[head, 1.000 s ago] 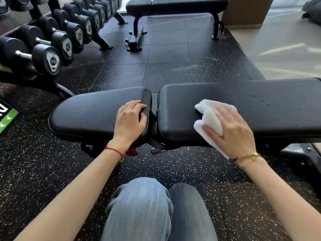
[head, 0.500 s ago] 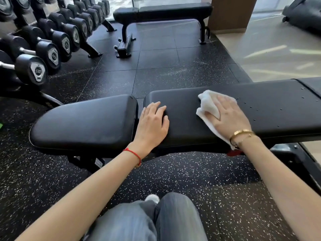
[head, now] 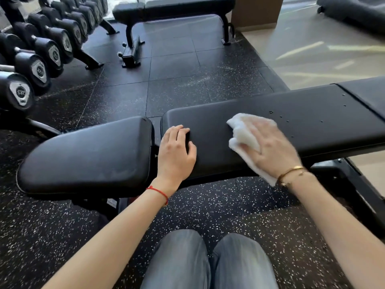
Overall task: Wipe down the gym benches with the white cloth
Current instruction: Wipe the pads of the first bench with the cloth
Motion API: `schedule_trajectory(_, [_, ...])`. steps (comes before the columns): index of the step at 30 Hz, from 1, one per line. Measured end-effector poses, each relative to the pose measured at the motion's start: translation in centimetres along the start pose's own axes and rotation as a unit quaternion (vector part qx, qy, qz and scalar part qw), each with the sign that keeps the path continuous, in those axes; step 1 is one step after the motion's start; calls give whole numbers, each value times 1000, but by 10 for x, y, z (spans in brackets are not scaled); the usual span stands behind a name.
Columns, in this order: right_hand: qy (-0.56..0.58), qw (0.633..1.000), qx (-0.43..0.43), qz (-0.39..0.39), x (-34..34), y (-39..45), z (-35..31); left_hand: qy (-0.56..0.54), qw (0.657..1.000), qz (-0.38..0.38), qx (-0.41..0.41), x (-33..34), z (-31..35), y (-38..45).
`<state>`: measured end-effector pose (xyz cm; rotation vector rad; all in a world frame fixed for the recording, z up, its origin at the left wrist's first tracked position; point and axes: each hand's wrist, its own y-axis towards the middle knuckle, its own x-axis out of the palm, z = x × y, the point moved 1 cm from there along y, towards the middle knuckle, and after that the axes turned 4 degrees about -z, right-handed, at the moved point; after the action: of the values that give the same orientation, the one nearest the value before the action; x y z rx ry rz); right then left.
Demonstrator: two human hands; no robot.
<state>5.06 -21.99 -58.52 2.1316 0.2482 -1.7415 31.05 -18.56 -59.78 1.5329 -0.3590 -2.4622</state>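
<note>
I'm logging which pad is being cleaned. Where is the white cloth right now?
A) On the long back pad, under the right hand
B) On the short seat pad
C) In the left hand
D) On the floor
A: the right hand presses the white cloth flat on the long back pad.
</note>
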Motion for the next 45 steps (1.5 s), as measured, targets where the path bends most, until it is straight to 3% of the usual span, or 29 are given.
schedule_trajectory(3, [16,994,106,-11,-23,17,17,8,1000,2,-5,0,3,0])
schedule_trajectory(5, [7,992,123,-25,-23,45,11,8,1000,5,-4,2,4,0])
schedule_trajectory(10, [-40,996,47,-64,17,81,-11,-3,1000,17,-6,4,0,0])
schedule_trajectory(16, [-1,998,-37,-48,6,14,-17,3,1000,9,1,1,1,0])
schedule_trajectory(23, [15,999,37,-9,-17,40,48,27,1000,10,-7,3,7,0])
schedule_trajectory(25, [-21,1000,-1,-3,-13,73,39,34,999,0,-14,3,9,0])
schedule_trajectory(27, [-45,997,-40,-55,1,91,19,46,998,-22,-34,2,12,-1])
schedule_trajectory(31, [-42,981,-162,-96,18,53,12,20,993,-59,-100,3,28,1])
schedule_trajectory(34, [10,981,-184,-64,-7,5,53,53,992,-37,-109,7,38,-2])
schedule_trajectory(38, [-3,981,-194,-30,-25,-7,99,63,991,-15,-114,8,39,-5])
schedule_trajectory(45, [-69,957,-282,12,10,-10,26,73,991,0,-113,12,34,-3])
